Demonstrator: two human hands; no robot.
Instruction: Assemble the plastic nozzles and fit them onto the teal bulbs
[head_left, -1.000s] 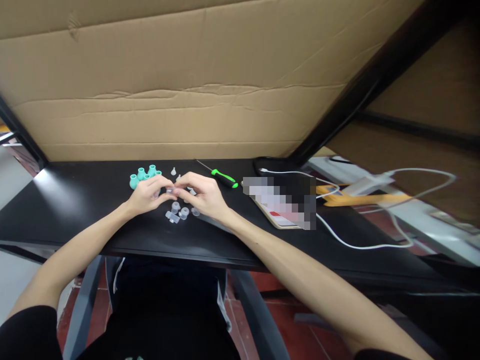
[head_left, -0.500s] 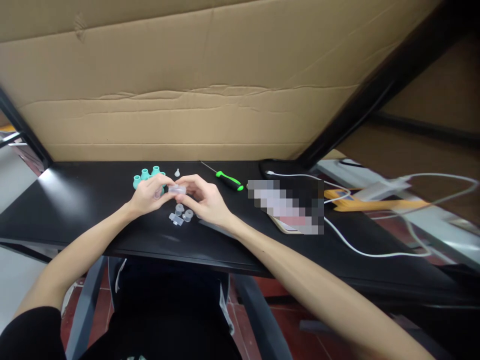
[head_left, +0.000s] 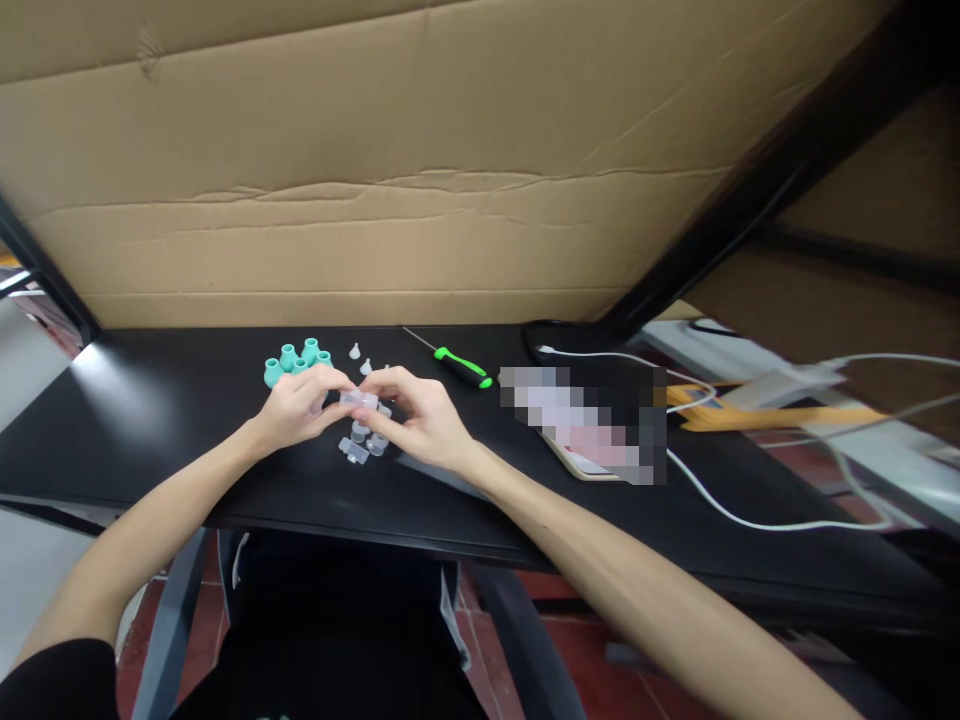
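Note:
My left hand [head_left: 300, 410] and my right hand [head_left: 420, 415] meet over the black table [head_left: 150, 420], both pinching one small clear plastic piece [head_left: 358, 399] held between their fingertips. Just below it several more clear plastic pieces [head_left: 360, 443] lie on the table. A cluster of teal plastic caps [head_left: 294, 362] stands just behind my left hand. Two tiny clear cone-shaped parts [head_left: 360, 358] sit behind the hands.
A green-handled screwdriver [head_left: 456, 366] lies to the right of the hands. Further right are a blurred-out flat device [head_left: 581, 425], a white cable [head_left: 735, 510] and orange objects [head_left: 757, 412]. A cardboard sheet [head_left: 420, 160] walls the table's back. A black post [head_left: 750, 190] slants at right.
The hands stay together on the clear piece. They have lifted it slightly off the table and turned it between the fingertips; the view has shifted a little.

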